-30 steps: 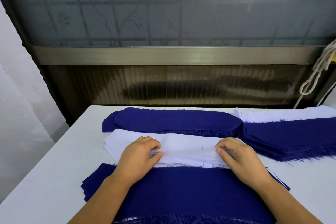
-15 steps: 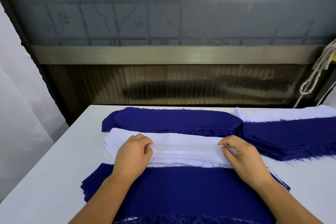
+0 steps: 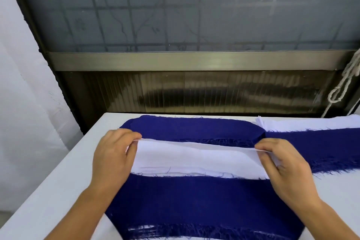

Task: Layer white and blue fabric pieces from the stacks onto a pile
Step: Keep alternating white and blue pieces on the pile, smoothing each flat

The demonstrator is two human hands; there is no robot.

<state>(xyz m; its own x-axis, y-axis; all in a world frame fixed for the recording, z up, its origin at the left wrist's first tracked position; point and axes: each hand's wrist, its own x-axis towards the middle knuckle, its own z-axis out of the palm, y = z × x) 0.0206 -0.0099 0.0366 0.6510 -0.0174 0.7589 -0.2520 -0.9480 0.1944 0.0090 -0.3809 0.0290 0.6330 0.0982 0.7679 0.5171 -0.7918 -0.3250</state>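
White rectangular fabric piece (image 3: 194, 159) hangs stretched between both hands above the white stack, its far edge pinched by the left hand (image 3: 114, 159) and the right hand (image 3: 286, 169), fingers curled; the blue frayed pile (image 3: 204, 202) lies nearest on the pale counter (image 3: 58, 185).

White piece (image 3: 194, 157) — both ends in pinching fingers (image 3: 134, 135)
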